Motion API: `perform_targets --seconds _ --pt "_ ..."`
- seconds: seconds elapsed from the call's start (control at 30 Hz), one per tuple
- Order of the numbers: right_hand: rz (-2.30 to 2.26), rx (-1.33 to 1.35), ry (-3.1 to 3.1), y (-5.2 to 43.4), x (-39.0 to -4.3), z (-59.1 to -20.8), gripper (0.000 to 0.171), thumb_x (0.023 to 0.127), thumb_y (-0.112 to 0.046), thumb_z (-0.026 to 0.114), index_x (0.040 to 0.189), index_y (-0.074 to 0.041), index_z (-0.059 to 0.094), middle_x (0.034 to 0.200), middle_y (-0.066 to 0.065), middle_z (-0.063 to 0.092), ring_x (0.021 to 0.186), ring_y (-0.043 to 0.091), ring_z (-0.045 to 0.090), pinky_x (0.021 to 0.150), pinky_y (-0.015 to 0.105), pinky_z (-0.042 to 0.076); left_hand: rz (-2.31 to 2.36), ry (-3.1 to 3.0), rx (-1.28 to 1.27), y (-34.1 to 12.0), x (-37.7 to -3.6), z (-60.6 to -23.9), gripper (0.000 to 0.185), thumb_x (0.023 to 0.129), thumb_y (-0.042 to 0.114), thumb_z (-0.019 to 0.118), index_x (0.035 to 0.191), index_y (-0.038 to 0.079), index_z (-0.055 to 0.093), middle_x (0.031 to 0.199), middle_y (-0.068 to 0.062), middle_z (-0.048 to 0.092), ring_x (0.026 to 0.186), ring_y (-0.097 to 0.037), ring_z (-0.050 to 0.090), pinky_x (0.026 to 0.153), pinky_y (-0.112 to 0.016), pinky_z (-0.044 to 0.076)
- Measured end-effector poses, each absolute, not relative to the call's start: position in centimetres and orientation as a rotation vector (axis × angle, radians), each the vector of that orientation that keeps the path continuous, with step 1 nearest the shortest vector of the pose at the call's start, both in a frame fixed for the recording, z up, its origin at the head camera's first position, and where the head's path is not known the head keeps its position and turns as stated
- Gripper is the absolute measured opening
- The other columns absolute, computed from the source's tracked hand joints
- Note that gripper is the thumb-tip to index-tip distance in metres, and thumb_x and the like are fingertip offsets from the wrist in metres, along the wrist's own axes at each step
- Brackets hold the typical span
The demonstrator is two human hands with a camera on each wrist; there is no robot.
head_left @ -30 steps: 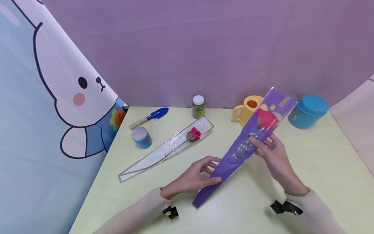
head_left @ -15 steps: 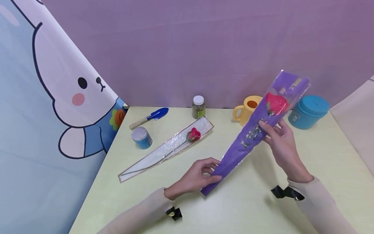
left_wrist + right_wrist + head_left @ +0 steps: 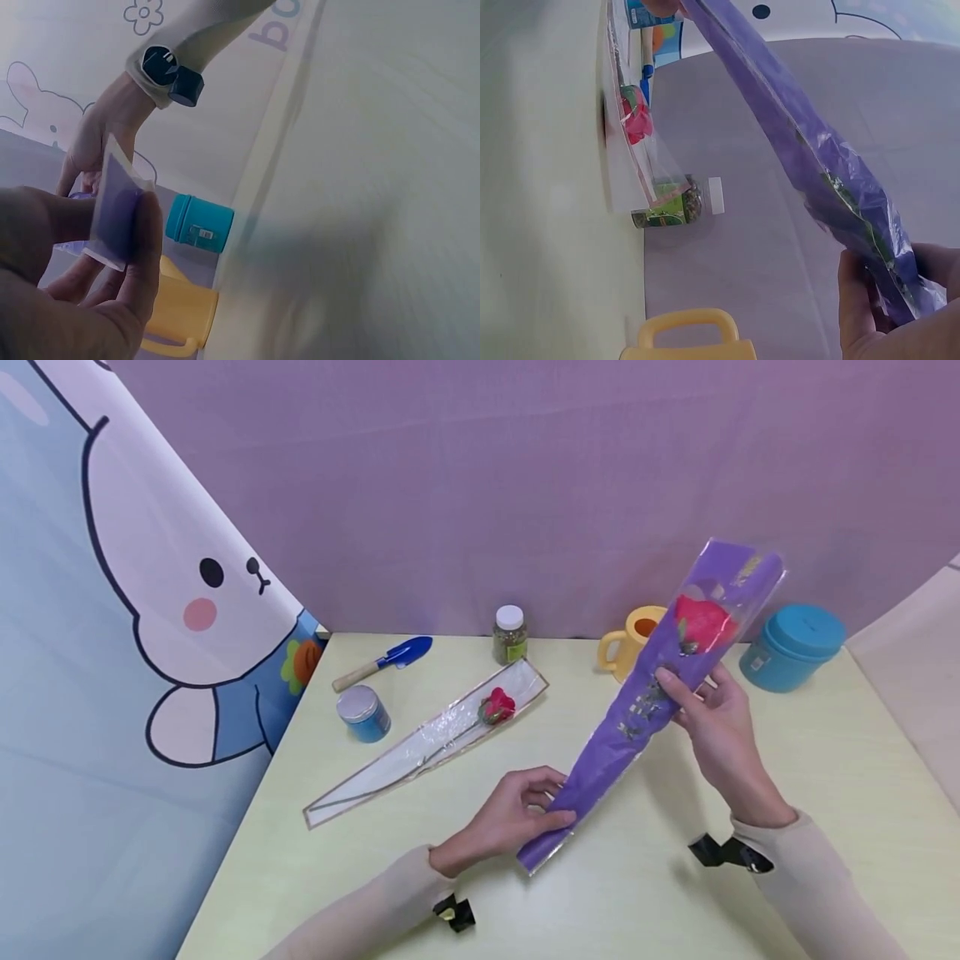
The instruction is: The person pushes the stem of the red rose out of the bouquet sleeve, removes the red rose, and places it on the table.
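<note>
While held aloft: purple sleeve (image 3: 652,710), lettering illegible

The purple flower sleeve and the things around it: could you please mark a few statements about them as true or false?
1. Both hands hold the purple sleeve. True: the left hand pinches its narrow end, the right hand grips it higher up.
2. The clear sleeve stands upright. False: it lies flat on the table.
3. The blue trowel lies at the table's far left. True.
4. The yellow cup is in the right hand. False: it stands on the table behind the purple sleeve.
5. The teal canister has its lid on. True.
</note>
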State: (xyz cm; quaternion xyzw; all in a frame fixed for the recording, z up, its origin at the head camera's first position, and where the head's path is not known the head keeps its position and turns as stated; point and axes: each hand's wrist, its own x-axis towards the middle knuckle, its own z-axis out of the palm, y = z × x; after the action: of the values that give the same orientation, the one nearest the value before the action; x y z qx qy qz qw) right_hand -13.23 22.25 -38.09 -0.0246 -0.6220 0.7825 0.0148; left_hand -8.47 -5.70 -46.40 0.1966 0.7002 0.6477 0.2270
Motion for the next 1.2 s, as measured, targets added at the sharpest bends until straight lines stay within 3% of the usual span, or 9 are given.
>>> perform_targets --seconds 0.27,0.5,0.83,1.2 --pt "2.326 -0.042 -2.046 21.3 -13.2 -38.5 0.059 0.098 -0.022 0.073 0.149 -0.013 0.046 0.115 -0.013 0.075 0.099 0.002 0.075 0.081 0.021 0.062 1.771 2.057 0.516 -5.2 -8.0 -46.9 0.031 0.091 0.013 0.079 0.119 0.000 0.073 0.109 -0.024 0.074 0.072 0.000 0.067 0.068 -0.016 0.056" --pt "2.305 -0.063 -2.102 20.7 -12.9 -39.2 0.064 0.100 -0.025 0.071 0.155 -0.015 0.041 0.116 -0.017 0.073 0.101 0.000 0.074 0.081 0.021 0.062 1.893 2.033 0.473 -4.7 -7.8 -46.8 0.027 0.092 0.007 0.077 0.116 -0.004 0.072 0.114 -0.028 0.073 0.066 0.000 0.064 0.061 -0.013 0.051" --pt "2.299 -0.067 -2.110 18.3 -12.0 -40.6 0.064 0.100 -0.022 0.072 0.155 -0.011 0.042 0.109 -0.018 0.077 0.100 0.002 0.075 0.083 0.023 0.062 2.066 1.961 0.412 -3.8 -7.8 -46.9 0.026 0.090 -0.001 0.076 0.113 -0.011 0.069 0.112 -0.036 0.070 0.071 0.000 0.068 0.068 -0.015 0.056" --pt "2.310 -0.094 -2.149 18.3 -11.8 -40.4 0.059 0.098 -0.021 0.074 0.150 -0.009 0.047 0.104 -0.018 0.079 0.097 0.003 0.076 0.084 0.023 0.062 1.973 2.030 0.378 -3.9 -7.8 -47.0 0.026 0.090 0.004 0.079 0.114 -0.003 0.072 0.112 -0.028 0.073 0.072 -0.001 0.067 0.067 -0.015 0.055"
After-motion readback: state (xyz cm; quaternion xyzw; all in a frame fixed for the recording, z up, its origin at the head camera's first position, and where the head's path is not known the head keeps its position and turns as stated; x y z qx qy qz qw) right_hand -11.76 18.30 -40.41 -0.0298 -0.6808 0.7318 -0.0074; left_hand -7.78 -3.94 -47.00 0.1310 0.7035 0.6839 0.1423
